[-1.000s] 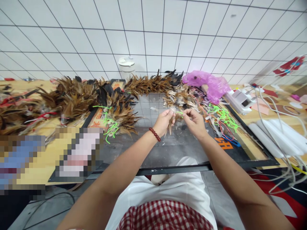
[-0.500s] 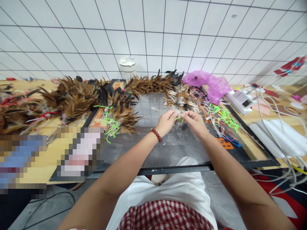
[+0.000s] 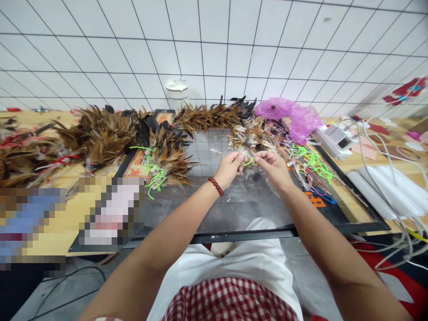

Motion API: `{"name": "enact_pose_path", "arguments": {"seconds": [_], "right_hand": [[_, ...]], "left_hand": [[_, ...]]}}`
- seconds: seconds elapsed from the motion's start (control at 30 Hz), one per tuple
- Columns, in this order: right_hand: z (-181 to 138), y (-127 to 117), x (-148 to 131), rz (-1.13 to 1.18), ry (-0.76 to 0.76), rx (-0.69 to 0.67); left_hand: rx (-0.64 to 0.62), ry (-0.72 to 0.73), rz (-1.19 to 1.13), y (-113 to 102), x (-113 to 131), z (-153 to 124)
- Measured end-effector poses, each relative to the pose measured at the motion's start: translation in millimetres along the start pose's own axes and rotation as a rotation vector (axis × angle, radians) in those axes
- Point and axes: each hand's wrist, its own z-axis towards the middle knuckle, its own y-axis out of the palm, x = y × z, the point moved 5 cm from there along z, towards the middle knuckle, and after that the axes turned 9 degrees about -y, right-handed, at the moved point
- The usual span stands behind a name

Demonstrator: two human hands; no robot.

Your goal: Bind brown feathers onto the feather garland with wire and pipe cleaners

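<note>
My left hand [image 3: 230, 168], with a red bead bracelet on the wrist, and my right hand [image 3: 273, 167] meet above a dark glass-topped work mat [image 3: 234, 209]. Both pinch a short neon green string [image 3: 249, 162] stretched between the fingertips, with a small tuft of pale feathers at the left fingertips. A heap of loose brown and white feathers [image 3: 250, 136] lies just beyond the hands.
Long brown feather strips [image 3: 110, 136] run along the left and back. More green strings [image 3: 310, 160] lie at the right, by a purple plastic bag [image 3: 290, 113], a white device [image 3: 336, 138] and white cables. A white lidded cup [image 3: 177, 91] stands by the tiled wall.
Both hands have lifted slightly toward the feather heap. The hanging feather bundle seen below the left hand a second ago no longer shows; the green string now spans both hands.
</note>
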Motion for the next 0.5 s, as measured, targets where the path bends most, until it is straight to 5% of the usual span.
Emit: {"name": "enact_pose_path", "arguments": {"seconds": [0.5], "right_hand": [[-3.0, 3.0, -2.0, -0.187, -0.046, -0.043]], "left_hand": [[-0.044, -0.053, -0.097, 2.9, -2.1, -0.2]]}}
